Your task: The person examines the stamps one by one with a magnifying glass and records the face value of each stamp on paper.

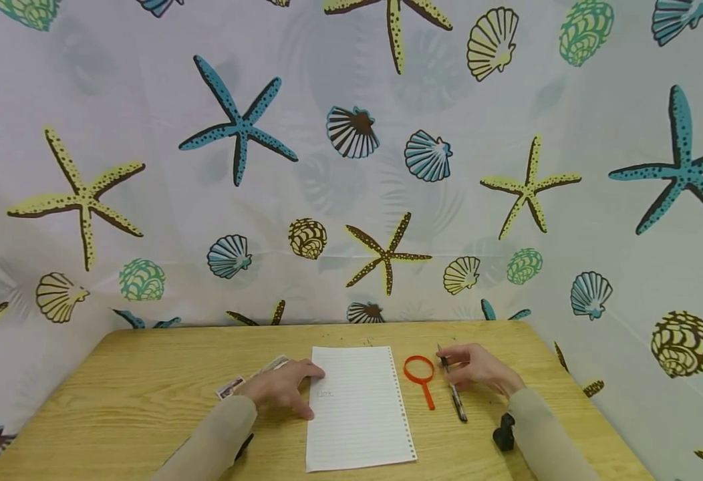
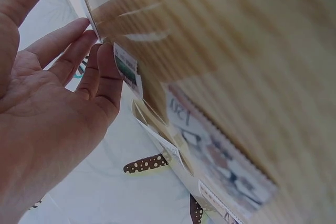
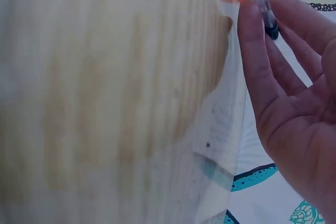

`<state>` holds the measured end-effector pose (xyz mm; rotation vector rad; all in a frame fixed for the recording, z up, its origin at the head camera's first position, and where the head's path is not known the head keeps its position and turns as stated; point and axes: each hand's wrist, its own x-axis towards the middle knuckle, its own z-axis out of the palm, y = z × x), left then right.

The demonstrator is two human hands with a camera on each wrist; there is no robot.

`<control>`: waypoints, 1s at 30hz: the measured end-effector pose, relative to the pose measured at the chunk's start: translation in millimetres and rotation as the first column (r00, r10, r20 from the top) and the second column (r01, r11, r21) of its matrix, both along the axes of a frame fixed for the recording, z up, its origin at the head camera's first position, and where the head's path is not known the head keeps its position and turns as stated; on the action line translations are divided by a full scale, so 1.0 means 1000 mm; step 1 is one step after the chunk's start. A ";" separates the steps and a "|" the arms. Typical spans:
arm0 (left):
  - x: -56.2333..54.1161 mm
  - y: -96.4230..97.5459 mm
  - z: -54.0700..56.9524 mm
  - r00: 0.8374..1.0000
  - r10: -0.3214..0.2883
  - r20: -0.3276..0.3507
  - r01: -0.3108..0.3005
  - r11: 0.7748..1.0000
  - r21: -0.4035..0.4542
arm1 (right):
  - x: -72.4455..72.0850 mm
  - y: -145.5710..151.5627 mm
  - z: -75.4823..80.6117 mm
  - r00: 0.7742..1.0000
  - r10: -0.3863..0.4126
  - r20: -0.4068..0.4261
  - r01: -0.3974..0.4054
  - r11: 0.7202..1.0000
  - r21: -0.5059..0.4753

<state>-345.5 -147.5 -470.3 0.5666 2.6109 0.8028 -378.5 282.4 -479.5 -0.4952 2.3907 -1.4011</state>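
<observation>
A sheet of lined paper [image 1: 360, 421] with a perforated right edge and faint handwriting lies on the table. My left hand [image 1: 282, 387] rests at its left edge, thumb and fingers spread; in the left wrist view the left hand's fingers [image 2: 109, 77] look extended along the paper's edge. Beside that hand lie postage stamps [image 1: 229, 387], one a large stamp [image 2: 220, 153] marked with a number. My right hand [image 1: 480, 369] pinches a pen [image 1: 458, 404] between thumb and fingers, right of a red magnifying glass [image 1: 427, 395]. The pen's dark end [image 3: 271, 30] shows between the fingers.
A small black object [image 1: 504, 433] stands by the right sleeve, its kind unclear. Another dark item [image 1: 244, 446] is partly hidden by the left sleeve. The wooden table [image 1: 147, 374] meets a shell-and-starfish patterned curtain [image 1: 351, 187] at the back and sides.
</observation>
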 end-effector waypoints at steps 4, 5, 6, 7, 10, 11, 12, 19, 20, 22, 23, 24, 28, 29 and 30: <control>0.001 0.001 -0.001 1.000 0.011 0.011 -0.011 1.000 -0.003 | -0.003 0.003 0.000 1.000 0.002 -0.015 -0.001 0.998 0.056; 0.001 0.001 -0.001 1.000 0.015 0.016 -0.015 1.000 -0.004 | -0.004 0.004 0.000 1.000 0.004 -0.021 -0.003 0.998 0.068; 0.001 0.002 -0.001 1.000 0.020 0.019 -0.020 1.000 -0.006 | -0.004 0.005 0.001 1.000 0.009 -0.025 -0.007 0.997 0.077; 0.001 0.002 -0.001 0.999 0.023 0.022 -0.023 1.000 -0.007 | -0.004 0.005 0.002 1.000 0.009 -0.027 -0.006 0.996 0.088; 0.001 0.002 -0.002 0.999 0.035 0.020 -0.035 0.999 -0.016 | -0.005 0.005 0.004 0.999 0.015 -0.046 -0.009 0.993 0.121; 0.001 0.002 -0.002 0.999 0.036 0.017 -0.036 0.999 -0.019 | -0.005 0.005 0.005 0.998 0.020 -0.054 -0.013 0.991 0.132; 0.001 0.002 -0.002 0.999 0.036 0.014 -0.036 0.999 -0.020 | -0.005 0.005 0.006 0.998 0.025 -0.060 -0.016 0.990 0.141; 0.001 0.001 -0.001 1.000 0.019 0.002 -0.019 1.000 -0.008 | -0.009 0.006 0.008 0.992 0.073 -0.099 -0.053 0.981 0.187; 0.001 0.000 -0.001 1.000 0.014 -0.003 -0.014 1.000 -0.008 | -0.009 0.007 0.008 0.992 0.078 -0.099 -0.058 0.981 0.185; 0.001 0.000 -0.001 1.000 0.002 -0.012 -0.002 1.000 -0.004 | -0.011 0.007 0.008 0.990 0.094 -0.102 -0.074 0.980 0.184; 0.001 0.000 -0.001 1.000 -0.001 -0.015 0.001 1.000 -0.003 | -0.011 0.007 0.008 0.990 0.096 -0.099 -0.077 0.981 0.180; 0.001 0.000 0.000 1.000 -0.001 -0.015 0.001 1.000 0.000 | -0.012 0.007 0.008 0.991 0.096 -0.096 -0.078 0.981 0.180; 0.001 0.000 0.000 1.000 0.000 -0.008 0.000 1.000 0.011 | -0.013 0.006 0.007 0.990 0.103 -0.095 -0.085 0.980 0.179; 0.001 0.000 0.000 1.000 0.000 -0.006 0.000 1.000 0.013 | -0.013 0.006 0.006 0.991 0.103 -0.090 -0.086 0.981 0.174; 0.001 0.001 0.000 1.000 0.002 -0.003 -0.002 1.000 0.016 | -0.013 0.006 0.006 0.991 0.104 -0.090 -0.088 0.981 0.172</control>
